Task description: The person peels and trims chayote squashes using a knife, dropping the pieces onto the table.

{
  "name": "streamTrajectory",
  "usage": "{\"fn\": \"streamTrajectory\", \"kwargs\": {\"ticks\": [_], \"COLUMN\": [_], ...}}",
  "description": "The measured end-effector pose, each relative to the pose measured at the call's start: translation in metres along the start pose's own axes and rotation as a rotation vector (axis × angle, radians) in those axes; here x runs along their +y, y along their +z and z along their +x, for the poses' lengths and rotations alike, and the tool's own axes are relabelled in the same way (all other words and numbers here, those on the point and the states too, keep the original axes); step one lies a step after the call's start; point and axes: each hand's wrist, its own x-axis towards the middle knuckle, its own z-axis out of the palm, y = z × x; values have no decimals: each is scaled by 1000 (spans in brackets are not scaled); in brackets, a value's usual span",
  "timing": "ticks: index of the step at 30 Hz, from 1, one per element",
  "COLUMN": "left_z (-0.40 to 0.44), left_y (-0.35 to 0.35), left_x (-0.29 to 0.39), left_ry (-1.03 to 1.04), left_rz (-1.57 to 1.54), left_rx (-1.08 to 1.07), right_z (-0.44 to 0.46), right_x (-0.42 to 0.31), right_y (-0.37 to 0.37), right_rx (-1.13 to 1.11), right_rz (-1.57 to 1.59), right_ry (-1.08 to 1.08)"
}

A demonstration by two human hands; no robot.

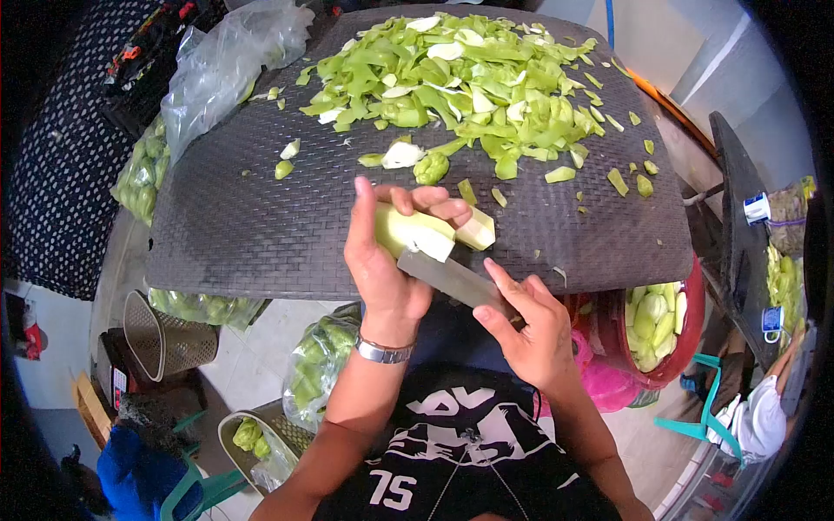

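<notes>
My left hand (pixel 382 260), with a metal watch at the wrist, is wrapped round a peeled pale green vegetable (pixel 408 230) above the table's near edge. A second pale piece (pixel 476 229) shows just right of its fingers. My right hand (pixel 530 321) grips a knife (pixel 456 280), its handle mostly hidden by the fingers. The blade's tip end meets the cut white face of the vegetable. Beyond my hands, a small green vegetable (pixel 431 168) lies on the dark woven table (pixel 234 221), near a large heap of green peelings (pixel 460 78).
Clear plastic (pixel 226 78) lies at the table's back left. A red tub (pixel 691 334) of peeled vegetables stands below right. Bags of green vegetables (pixel 317 365) and baskets (pixel 169 334) are on the floor at left. Another person (pixel 756 417) is at far right.
</notes>
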Motion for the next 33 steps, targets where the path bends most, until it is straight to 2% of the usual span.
{"fn": "streamTrajectory", "kwargs": {"ticks": [2,8,13,17,20,23,33], "left_z": [0,-4,-8,-8,-1,1,-7], "left_y": [-3,0,-1,0,-11,-7,-4], "left_x": [-4,-8,-11,-13,-1,-2,-16], "left_ry": [72,193,216,200,-6,-25,6], "left_rz": [-3,-70,-104,-40,-25,-47,-31], "left_rx": [48,13,-22,-26,-77,18,-5], "right_z": [0,2,3,2,2,2,9], "right_x": [-1,-1,-2,5,18,18,6], "right_y": [2,7,4,2,7,11,13], "right_rx": [2,7,-10,-27,-20,-67,-117], "right_rz": [-31,-93,-138,-42,70,186,226], "right_ry": [12,-7,-9,-36,-86,-41,-20]}}
